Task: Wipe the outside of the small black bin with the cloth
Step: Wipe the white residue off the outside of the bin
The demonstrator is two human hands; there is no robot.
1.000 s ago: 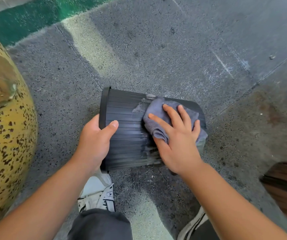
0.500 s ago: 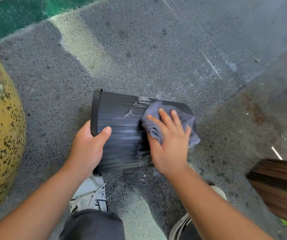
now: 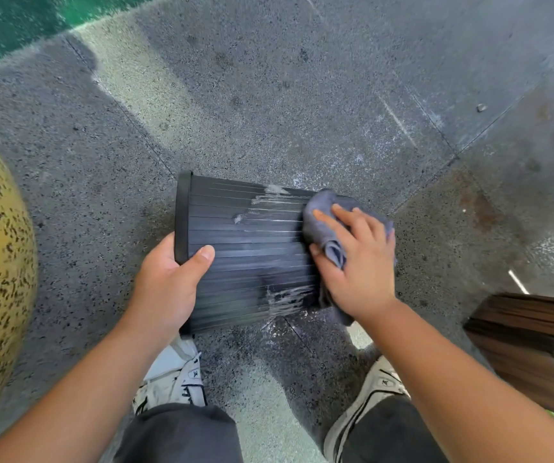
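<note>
Hands (image 3: 357, 262) above speckled grey floor (image 3: 269, 95)

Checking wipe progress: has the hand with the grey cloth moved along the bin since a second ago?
Yes. The right hand and grey cloth slid away from the ribbed black plastic bin's rim, toward its base.

Person, head view. Forearms (image 3: 78, 396) bare, no sleeves visible. Hands: left hand (image 3: 165, 289), right hand (image 3: 359, 262), no gloves. Dark grey trousers (image 3: 182, 432). White low-top sneakers (image 3: 172, 379), black stripes, small black logo marks, white laces.
</note>
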